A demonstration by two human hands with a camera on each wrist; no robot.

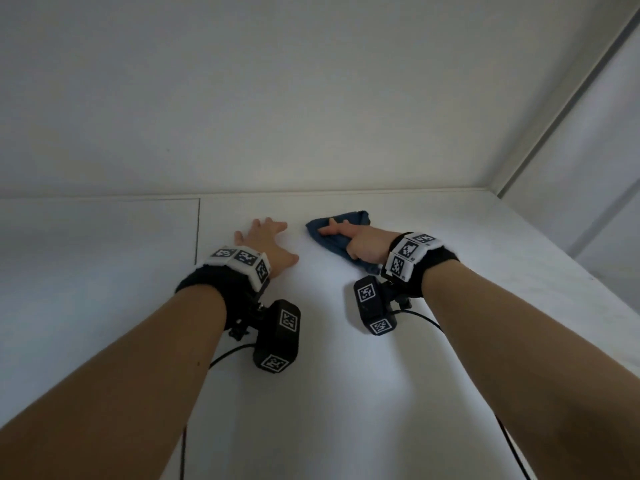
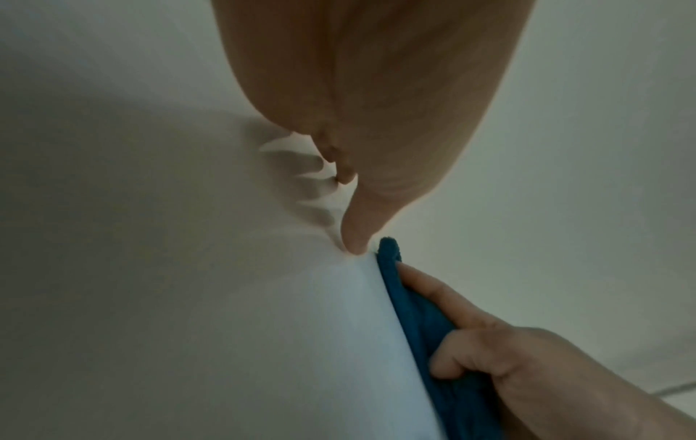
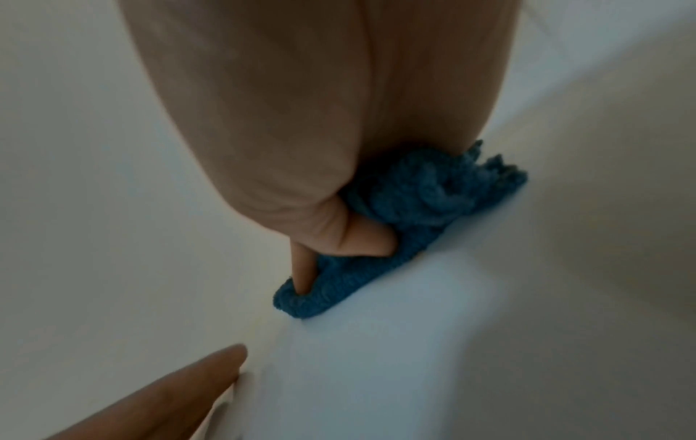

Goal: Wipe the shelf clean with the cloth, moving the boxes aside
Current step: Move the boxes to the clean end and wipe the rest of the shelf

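A crumpled blue cloth [image 1: 353, 218] lies on the white shelf [image 1: 346, 375] close to the back wall. My right hand [image 1: 356, 242] grips it, index finger stretched forward over the fabric and the other fingers curled into it. The right wrist view shows that hand [image 3: 301, 119] pressing the cloth [image 3: 414, 193] down onto the surface. My left hand [image 1: 266, 237] lies flat on the shelf just left of the cloth, fingers spread. In the left wrist view its thumb [image 2: 354, 238] nearly touches the cloth [image 2: 421, 321]. No boxes are in view.
A plain white back wall [image 1: 311, 98] rises behind the shelf. A dark vertical seam [image 1: 198, 223] splits the shelf surface left of my left hand. The shelf's right edge [image 1: 571, 265] runs diagonally, with a pale side panel [image 1: 595, 150] beyond it.
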